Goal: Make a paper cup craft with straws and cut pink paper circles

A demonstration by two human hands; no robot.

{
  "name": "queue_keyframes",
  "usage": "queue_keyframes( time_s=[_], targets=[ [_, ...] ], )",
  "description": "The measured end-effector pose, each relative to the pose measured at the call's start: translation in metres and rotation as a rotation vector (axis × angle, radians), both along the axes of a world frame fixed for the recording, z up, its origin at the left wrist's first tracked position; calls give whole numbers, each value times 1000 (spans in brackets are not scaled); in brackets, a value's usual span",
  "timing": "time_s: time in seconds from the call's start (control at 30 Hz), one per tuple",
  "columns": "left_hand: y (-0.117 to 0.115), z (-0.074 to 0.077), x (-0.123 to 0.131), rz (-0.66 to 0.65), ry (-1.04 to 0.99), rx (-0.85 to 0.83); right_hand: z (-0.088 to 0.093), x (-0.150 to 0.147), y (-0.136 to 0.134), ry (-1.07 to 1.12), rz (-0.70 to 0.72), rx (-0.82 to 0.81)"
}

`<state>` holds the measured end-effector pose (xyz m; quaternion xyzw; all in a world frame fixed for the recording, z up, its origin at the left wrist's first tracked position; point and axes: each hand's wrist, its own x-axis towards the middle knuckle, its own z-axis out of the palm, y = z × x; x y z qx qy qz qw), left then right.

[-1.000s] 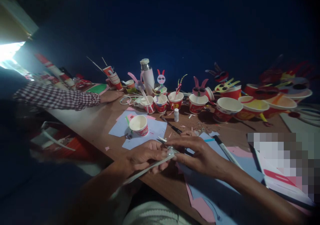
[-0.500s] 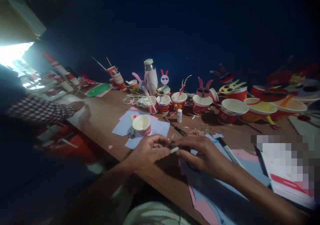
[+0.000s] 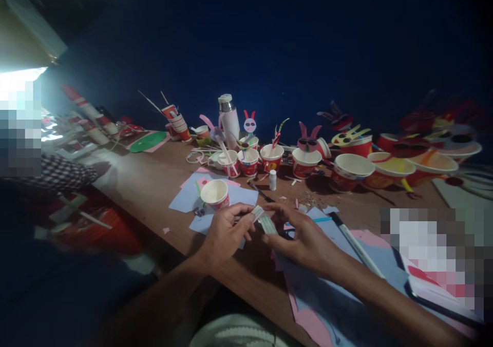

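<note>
A pale, narrow paper strip (image 3: 264,220) is now seen drawn out between the hands, no longer bunched small as in the earlier view. Its far end is pinched by the left hand (image 3: 225,232), fingers nearly closed. The right hand (image 3: 304,239) is held more open, fingers curved beside the strip; a grip there cannot be told. A red-and-white paper cup (image 3: 214,194) stands left and farther off, on pale blue paper sheets (image 3: 246,197).
</note>
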<state>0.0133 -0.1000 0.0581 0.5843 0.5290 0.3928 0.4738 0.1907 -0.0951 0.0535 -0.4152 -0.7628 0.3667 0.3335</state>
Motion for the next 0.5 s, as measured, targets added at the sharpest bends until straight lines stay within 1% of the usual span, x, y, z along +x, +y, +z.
queue_keyframes(
  time_s=[0.1, 0.27, 0.37, 0.5],
  targets=[
    [3, 2, 1, -16, -60, -58, -2, -2, 1, -18, -64, 15],
    [4, 2, 1, -59, -161, -150, 0, -4, 0, -24, -55, 31],
    [5, -1, 0, -55, -147, -163, 2, -4, -2, -33, -49, 48],
    [7, -3, 0, -30, -123, -148, 6, -1, -3, -100, -40, 102]
  ],
)
